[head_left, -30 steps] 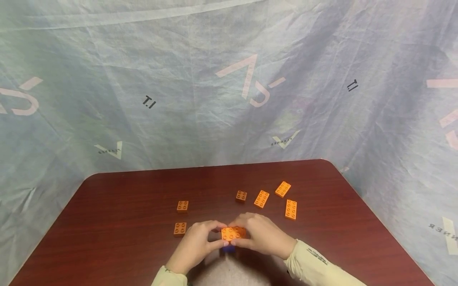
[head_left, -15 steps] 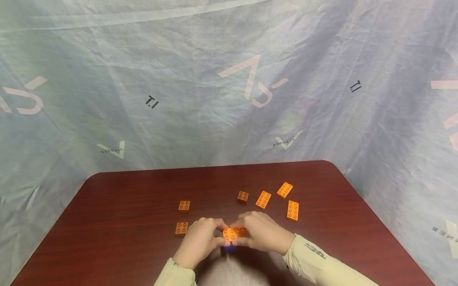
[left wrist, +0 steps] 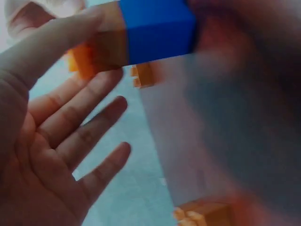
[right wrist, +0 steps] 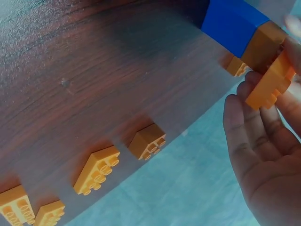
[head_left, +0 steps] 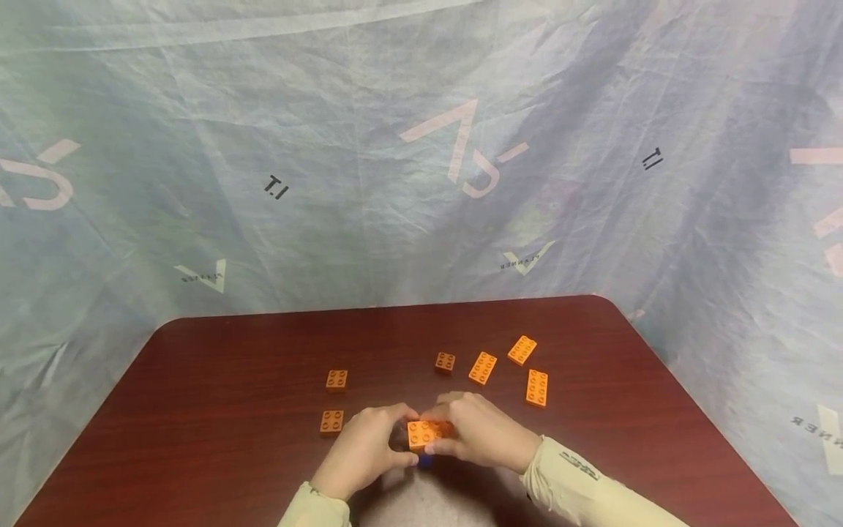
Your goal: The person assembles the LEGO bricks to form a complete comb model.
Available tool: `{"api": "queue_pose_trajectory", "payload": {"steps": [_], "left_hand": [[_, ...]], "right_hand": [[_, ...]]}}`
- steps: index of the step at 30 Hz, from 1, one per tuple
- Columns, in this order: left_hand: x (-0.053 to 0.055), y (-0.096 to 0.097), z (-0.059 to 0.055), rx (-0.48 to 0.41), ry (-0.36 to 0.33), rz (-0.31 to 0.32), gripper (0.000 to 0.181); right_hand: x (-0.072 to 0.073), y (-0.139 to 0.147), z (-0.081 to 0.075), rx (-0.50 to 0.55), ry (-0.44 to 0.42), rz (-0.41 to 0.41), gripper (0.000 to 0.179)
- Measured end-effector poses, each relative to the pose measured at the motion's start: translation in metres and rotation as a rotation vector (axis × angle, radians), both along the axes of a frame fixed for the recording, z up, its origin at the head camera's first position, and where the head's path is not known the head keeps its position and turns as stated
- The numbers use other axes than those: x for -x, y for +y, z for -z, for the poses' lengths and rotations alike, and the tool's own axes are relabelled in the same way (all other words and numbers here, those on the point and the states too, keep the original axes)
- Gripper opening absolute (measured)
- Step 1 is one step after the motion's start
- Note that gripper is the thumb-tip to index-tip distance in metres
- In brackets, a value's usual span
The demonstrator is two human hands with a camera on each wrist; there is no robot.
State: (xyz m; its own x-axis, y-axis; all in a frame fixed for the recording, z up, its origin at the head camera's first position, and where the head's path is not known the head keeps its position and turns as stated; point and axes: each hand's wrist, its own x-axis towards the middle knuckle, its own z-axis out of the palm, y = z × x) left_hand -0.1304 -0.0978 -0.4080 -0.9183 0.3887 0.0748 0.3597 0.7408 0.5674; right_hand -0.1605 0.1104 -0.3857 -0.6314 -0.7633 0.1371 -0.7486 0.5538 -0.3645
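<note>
Soft-lit head view, dim wrist views — tabletop (right wrist: 94, 94) glare, blur

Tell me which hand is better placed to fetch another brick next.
Probably the left hand: its fingers are spread, and a square brick lies just beside it. The right hand pinches the top brick.

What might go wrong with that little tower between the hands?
The top orange brick seems to overhang the brown brick below, so uneven pressure might tip it. The right hand pinches that top brick, so a careless pull could loosen it or topple the stack.
</note>
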Motion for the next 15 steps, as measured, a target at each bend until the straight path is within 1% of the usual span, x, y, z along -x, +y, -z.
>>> {"api": "queue_pose_trajectory", "payload": {"steps": [3, 6, 9, 15], "left_hand": [[-0.003, 0.0005, 0.0087, 0.041, 0.064, -0.007, 0.047], [-0.0048, 0.002, 0.0119, 0.061, 0.132, -0.008, 0.046], [-0.0061, 0.0031, 0.0108, 0.069, 0.151, -0.006, 0.048], [-0.0071, 0.0048, 0.0084, 0.104, 0.179, -0.001, 0.047]], "right_hand": [[0.0011, 0.0011, 0.0006, -0.019, -0.033, 0.014, 0.031], [0.0027, 0.0026, -0.0001, -0.039, -0.049, 0.016, 0.033], [0.003, 0.0024, -0.0009, -0.058, -0.035, 0.006, 0.033], [0.0001, -0.001, -0.0022, -0.069, 0.045, -0.008, 0.032]]}}
